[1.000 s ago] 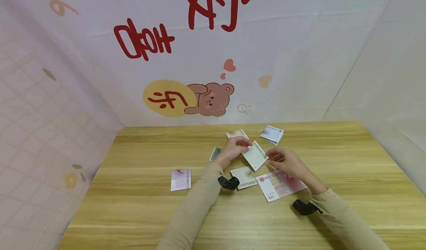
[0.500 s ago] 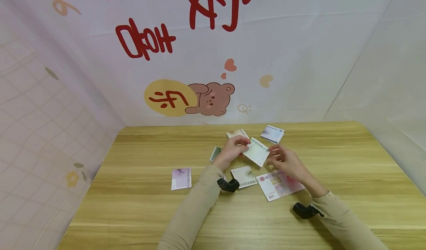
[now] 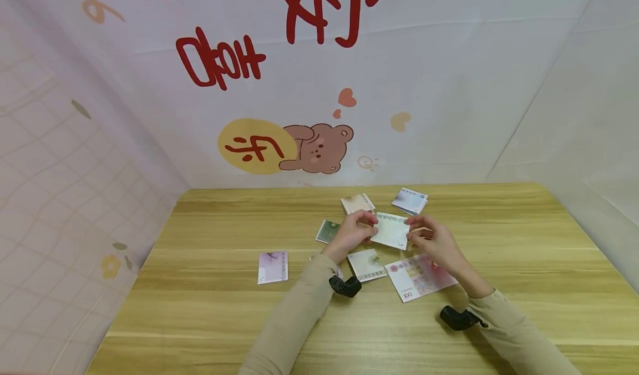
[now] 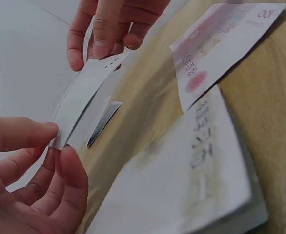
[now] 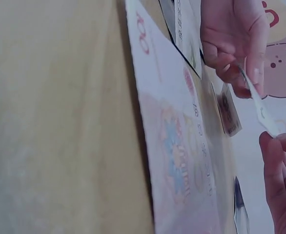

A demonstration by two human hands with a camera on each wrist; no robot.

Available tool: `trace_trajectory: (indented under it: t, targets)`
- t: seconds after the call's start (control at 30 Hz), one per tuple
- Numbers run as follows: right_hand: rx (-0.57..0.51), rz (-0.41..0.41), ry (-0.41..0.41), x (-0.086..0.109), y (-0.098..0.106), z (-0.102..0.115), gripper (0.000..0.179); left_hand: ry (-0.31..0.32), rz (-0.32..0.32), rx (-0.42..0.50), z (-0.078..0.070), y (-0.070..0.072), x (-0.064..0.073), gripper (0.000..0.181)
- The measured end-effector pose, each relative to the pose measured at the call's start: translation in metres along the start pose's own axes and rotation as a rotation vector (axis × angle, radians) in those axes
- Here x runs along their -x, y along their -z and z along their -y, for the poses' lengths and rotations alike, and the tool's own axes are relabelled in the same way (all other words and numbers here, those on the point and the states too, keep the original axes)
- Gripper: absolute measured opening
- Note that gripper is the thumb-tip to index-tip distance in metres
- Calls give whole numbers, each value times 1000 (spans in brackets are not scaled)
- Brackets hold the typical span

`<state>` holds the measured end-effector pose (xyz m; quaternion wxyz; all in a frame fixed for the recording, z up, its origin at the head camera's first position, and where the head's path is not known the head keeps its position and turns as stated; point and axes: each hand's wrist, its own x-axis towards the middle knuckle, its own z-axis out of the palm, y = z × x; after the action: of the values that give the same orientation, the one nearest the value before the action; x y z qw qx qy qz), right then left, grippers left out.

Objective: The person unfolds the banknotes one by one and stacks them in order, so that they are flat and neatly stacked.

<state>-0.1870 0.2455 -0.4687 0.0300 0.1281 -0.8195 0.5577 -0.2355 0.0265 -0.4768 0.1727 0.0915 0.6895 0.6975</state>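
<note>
L hand [image 3: 353, 231] (head view): thumb + fingers pinch the left end of the held note [image 3: 391, 232].
R hand [image 3: 431, 239]: pinches the right end; both hands are narrow.
Held note spot: pale green, up off the surface [image 3: 209, 319], a bit right of its middle, nearer the far edge.
Tan note [image 3: 357, 202]: btwn L hand and far edge; might get bumped if that hand goes back.
Red 100 note [image 3: 419, 278]: flat by R wrist; might get dragged if that arm drops.
Flower note [image 3: 367, 265]: next to the black wrist cam [image 3: 345, 286], which might nudge it.
Blue note [image 3: 409, 200]: by far edge, not quite flat, so not much room back there.
Purple note [image 3: 273, 267]: toward left edge, w/ lots of wood around it.
Room: most is toward the left + near sides; near edge is out of view.
Held note (left wrist view): looks a bit bent; might crease if squeezed too hard.
Held note (right wrist view): seen thin side on, a hand at each end; might slip b/c only tips hold it. Can't tell how tight.
</note>
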Motion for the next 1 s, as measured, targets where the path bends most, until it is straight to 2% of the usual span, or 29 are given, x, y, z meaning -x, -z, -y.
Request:
trace_trajectory:
  t: [0.1,0.2,0.5,0.7,0.77,0.87,1.0]
  targets:
    - [4,-3,-10,0,0,1,29,-5,14,-24,1,0,1,18]
    - [12,-7,-20,0,0,3,29,-30,29,-88,1,0,3,16]
    - [-68,-11,-49,3,1,7,33,-207,21,-393,-9,-9,12,24]
    - [-97,-9,-51,3,-1,9,36,-222,21,-581,-15,-19,16,31]
    - [-100,-3,-46,3,-2,9,36,-228,40,-601,-15,-24,17,34]
    - [-112,10,-41,3,-2,9,37,-278,66,-651,-16,-30,18,36]
    - [-124,33,-33,3,-3,11,40,-331,67,-705,-17,-37,18,34]
